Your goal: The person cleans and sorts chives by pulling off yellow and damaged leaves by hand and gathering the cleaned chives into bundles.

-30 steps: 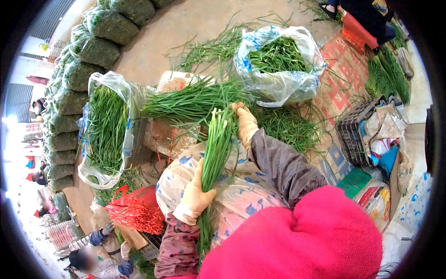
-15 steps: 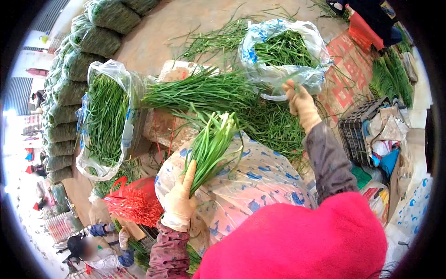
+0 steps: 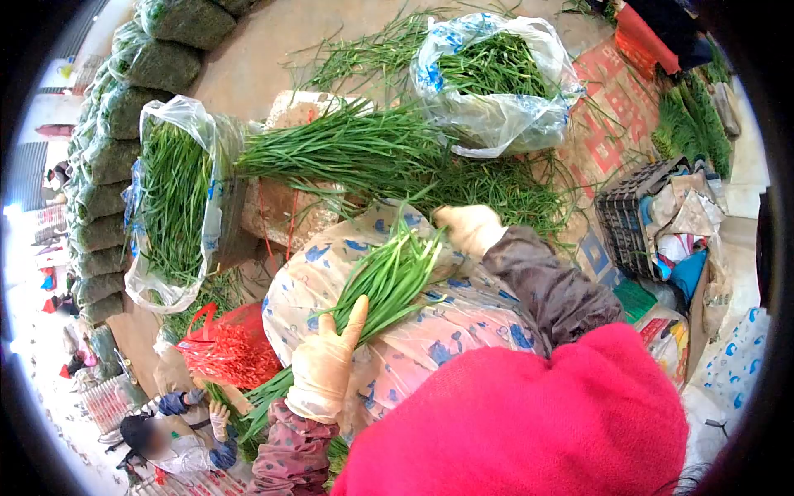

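Observation:
My left hand (image 3: 321,368), in a pale glove, grips a bunch of garlic chives (image 3: 385,281) over my lap. Two of its fingers stretch along the stems, and the leaves trail out behind the wrist. The pale stem ends point up and right. Just beyond those ends is my right hand (image 3: 470,230), gloved too, its fingers curled together; whatever they hold is hidden. A patterned plastic apron (image 3: 463,318) covers my lap. In front lies a larger pile of chives (image 3: 347,153) on a worn block (image 3: 285,219).
Clear bags of greens stand at the left (image 3: 207,273) and at the top (image 3: 504,124). Red ties (image 3: 227,351) fill a red bag beside my left arm. A black crate (image 3: 628,227) is at the right. Stacked sacks (image 3: 107,157) line the left; another person (image 3: 178,442) sits lower left.
My right hand has come down and left from beside the top bag to near the bunch's stem ends. The left hand still holds the bunch, now tilted further right. The view has shifted slightly.

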Demonstrator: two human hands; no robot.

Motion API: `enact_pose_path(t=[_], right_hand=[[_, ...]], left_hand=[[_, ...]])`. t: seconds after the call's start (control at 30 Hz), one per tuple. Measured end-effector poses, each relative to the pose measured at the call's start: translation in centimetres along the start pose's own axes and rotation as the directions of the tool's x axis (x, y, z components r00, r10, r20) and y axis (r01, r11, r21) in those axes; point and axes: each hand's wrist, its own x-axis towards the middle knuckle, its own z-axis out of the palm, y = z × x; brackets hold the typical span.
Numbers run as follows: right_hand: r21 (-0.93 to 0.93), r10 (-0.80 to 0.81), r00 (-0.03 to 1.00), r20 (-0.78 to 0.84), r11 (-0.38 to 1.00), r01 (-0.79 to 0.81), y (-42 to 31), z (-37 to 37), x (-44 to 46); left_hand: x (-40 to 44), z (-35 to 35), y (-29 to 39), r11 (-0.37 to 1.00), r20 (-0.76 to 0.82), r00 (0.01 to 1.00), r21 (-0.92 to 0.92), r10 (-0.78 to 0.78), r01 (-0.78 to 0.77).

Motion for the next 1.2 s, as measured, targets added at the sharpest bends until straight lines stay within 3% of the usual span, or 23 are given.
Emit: enact_pose_path(t=[0.03, 0.1, 0.13, 0.17, 0.23, 0.3, 0.37, 0.4, 0.43, 0.53, 0.57, 0.63, 0.67, 0.83, 0.9, 0.97, 1.0, 1.03, 1.07, 1.1, 1.13, 1.17, 1.2], right_hand=[[0.021, 0.044, 0.998, -0.054, 0.999, -0.043, 2.3, 0.1, 0.0], [0.280, 0.354, 0.935, 0.035, 0.894, -0.349, 4.3, -1.6, 0.0], [0.542, 0.369, 0.928, 0.048, 0.771, -0.334, 5.0, -2.5, -1.0], [0.799, 0.384, 0.913, 0.139, 0.501, -0.332, 4.9, -2.8, -1.7], [0.881, 0.140, 0.986, 0.088, 0.450, -0.143, 1.6, -5.4, -3.8], [0.665, -0.200, 0.973, -0.112, 0.713, 0.223, 0.8, -2.5, -2.9], [0.342, -0.101, 0.976, 0.193, 0.939, 0.030, -4.2, -5.8, -4.7], [0.243, -0.060, 0.970, 0.236, 0.970, 0.001, -6.2, -6.6, -5.1], [0.362, -0.071, 0.992, 0.102, 0.932, 0.030, -6.4, -4.0, -4.8], [0.223, 0.118, 0.987, 0.111, 0.965, -0.140, -7.1, -2.0, -4.4], [0.221, 0.111, 0.987, 0.119, 0.966, -0.136, -6.6, -1.3, -4.3], [0.077, 0.003, 0.998, -0.059, 0.997, 0.001, -5.5, -0.9, -3.9], [-0.086, 0.167, 0.983, 0.075, 0.983, -0.160, -5.1, -1.2, -3.0], [0.047, 0.344, 0.939, 0.001, 0.938, -0.343, 2.7, -1.4, -3.7], [0.007, 0.326, 0.936, 0.129, 0.944, -0.330, 7.2, -1.6, -3.4], [-0.339, 0.452, 0.885, 0.113, 0.854, -0.393, 7.9, -3.2, -4.2], [-0.384, 0.505, 0.863, 0.005, 0.798, -0.465, 5.3, -5.4, -4.6], [-0.336, 0.422, 0.900, -0.105, 0.837, -0.432, 3.6, -6.6, -4.5], [-0.234, 0.112, 0.981, -0.158, 0.961, -0.148, 1.9, -8.3, -4.4], [-0.124, -0.060, 0.991, -0.118, 0.991, 0.045, 0.2, -9.2, -3.2], [0.088, -0.379, 0.897, -0.229, 0.909, 0.406, -2.2, -9.9, -2.7], [0.391, -0.509, 0.837, -0.203, 0.741, 0.545, -5.4, -10.9, -2.8], [0.539, -0.591, 0.807, -0.019, 0.673, 0.506, -7.9, -11.2, -2.6]], left_hand=[[-0.1, -0.2, 0.2, 0.999, -0.006, 1.000, 0.048, 0.001, -0.001], [-0.4, -0.8, 0.1, 0.999, -0.018, 1.000, -0.049, -0.005, 0.004], [-0.5, -0.9, 0.1, 1.000, -0.004, 1.000, -0.010, -0.008, 0.008], [-0.6, -0.8, 0.2, 0.999, 0.010, 1.000, 0.031, -0.012, 0.011], [-0.4, -0.8, 0.2, 0.999, 0.003, 1.000, 0.043, -0.003, 0.002], [0.1, -0.9, 0.4, 0.997, -0.027, 0.999, 0.069, 0.031, -0.029], [0.6, -1.0, 0.9, 0.996, -0.038, 0.998, 0.078, 0.048, -0.045], [0.8, -1.1, 1.2, 0.994, -0.046, 0.997, 0.091, 0.060, -0.055], [0.9, -1.1, 1.4, 0.995, -0.048, 0.997, 0.090, 0.058, -0.053], [1.0, -1.0, 1.9, 0.992, -0.007, 0.997, 0.096, 0.081, -0.079], [0.9, -1.0, 1.9, 0.993, -0.001, 0.997, 0.092, 0.074, -0.073], [0.8, -1.0, 2.3, 0.998, 0.037, 0.997, 0.003, 0.067, -0.067], [0.7, -1.1, 2.4, 0.998, 0.033, 0.997, -0.001, 0.071, -0.071], [-0.6, -2.2, 1.7, 0.999, -0.002, 0.999, -0.022, 0.045, -0.045], [-1.1, -2.5, 1.0, 0.997, 0.003, 0.999, -0.057, 0.052, -0.051], [-1.2, -2.6, 0.5, 0.994, -0.026, 0.997, -0.081, 0.072, -0.074], [-1.3, -2.4, 0.3, 0.994, -0.029, 0.997, -0.083, 0.076, -0.078], [-1.4, -2.2, 0.2, 0.994, -0.014, 0.996, -0.072, 0.085, -0.086], [-1.5, -2.1, 0.2, 0.994, 0.000, 0.995, -0.060, 0.096, -0.096], [-1.3, -2.1, 0.0, 0.993, -0.004, 0.995, -0.060, 0.104, -0.104], [-1.0, -2.4, -0.2, 0.978, -0.028, 0.991, -0.161, 0.131, -0.134], [-0.6, -2.7, -0.5, 0.952, -0.056, 0.986, -0.258, 0.157, -0.166], [-0.2, -3.4, -0.9, 0.904, 0.015, 0.986, -0.401, 0.167, -0.147]])
